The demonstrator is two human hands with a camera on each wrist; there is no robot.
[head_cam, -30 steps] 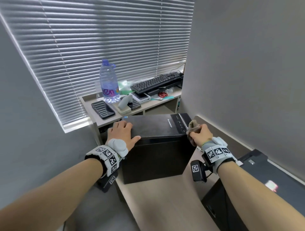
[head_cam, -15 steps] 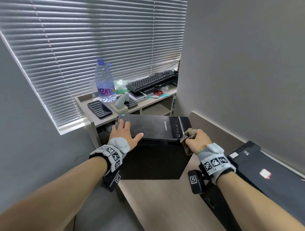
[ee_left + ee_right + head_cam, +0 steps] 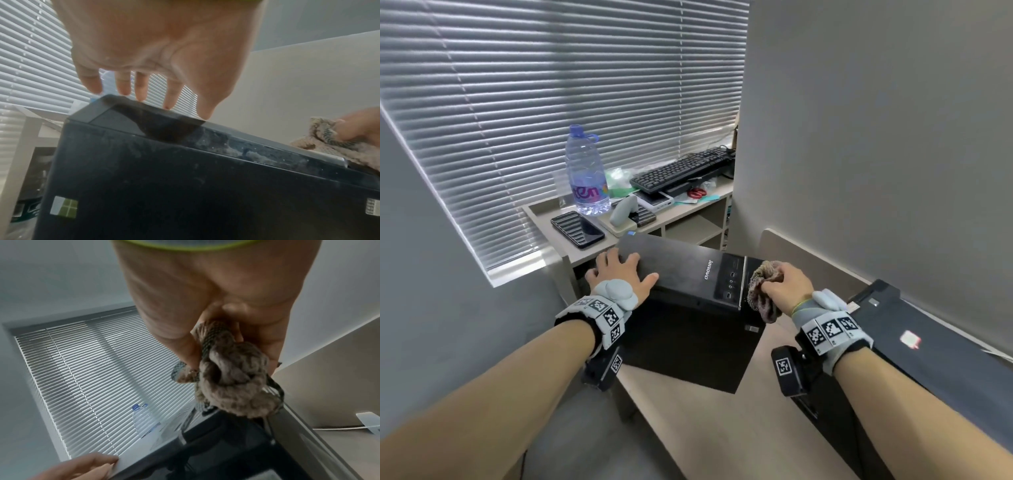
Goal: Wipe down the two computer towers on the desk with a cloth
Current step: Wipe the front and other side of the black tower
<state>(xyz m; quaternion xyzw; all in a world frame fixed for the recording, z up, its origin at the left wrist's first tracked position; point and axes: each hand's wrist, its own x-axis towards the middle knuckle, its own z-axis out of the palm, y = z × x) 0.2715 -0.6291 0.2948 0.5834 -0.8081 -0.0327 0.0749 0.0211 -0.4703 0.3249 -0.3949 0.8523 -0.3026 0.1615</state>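
**A:** How far along is this?

**B:** Early, I'd guess. The left hand [image 3: 619, 274] lies flat, fingers spread, on the near tower [image 3: 681, 270] standing on the counter [image 3: 709, 421]. The right hand [image 3: 787, 284] is balled round a nubby brown cloth [image 3: 762, 291] at its front corner.

**A:** Clean yet?

**B:** Nope, the matte black top edge looks dusty and smeared. The second tower [image 3: 928, 346], boxy and black too, looks untouched.
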